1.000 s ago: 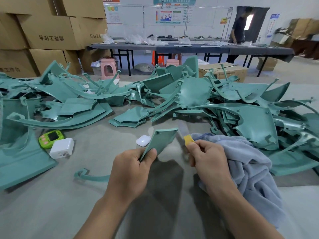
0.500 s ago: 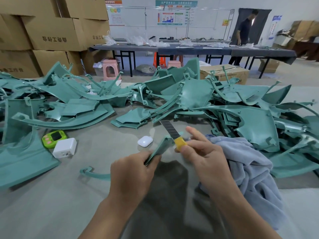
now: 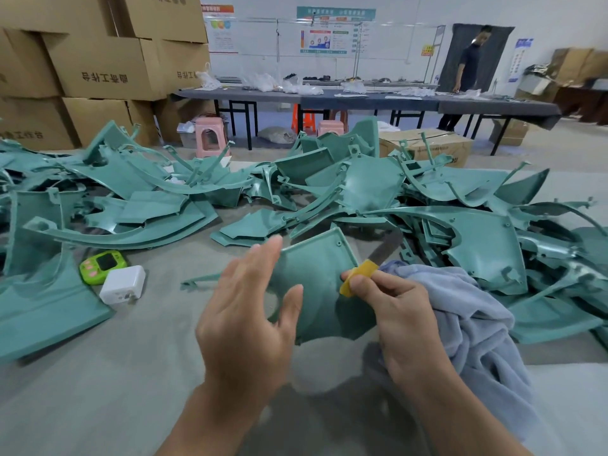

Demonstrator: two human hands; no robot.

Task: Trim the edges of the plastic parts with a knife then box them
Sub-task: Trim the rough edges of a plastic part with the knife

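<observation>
Teal plastic panel (image 3: 324, 274) behind splayed left hand (image 3: 245, 324); right hand (image 3: 401, 320) pinches yellow knife (image 3: 358, 277).

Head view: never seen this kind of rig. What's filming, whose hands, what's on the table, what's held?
No machine here: a person works with bare hands, and one wide-angle camera on their head looks forward and down, so it is a single picture from their own eyes. Their right hand pinches a yellow knife; its blade is blurred. The left hand is open, fingers straight, alongside a green plastic part between the hands; what carries it I cannot tell. On the grey table lie a heap of similar parts, a blue-grey cloth, a green gadget and a white charger.
</observation>
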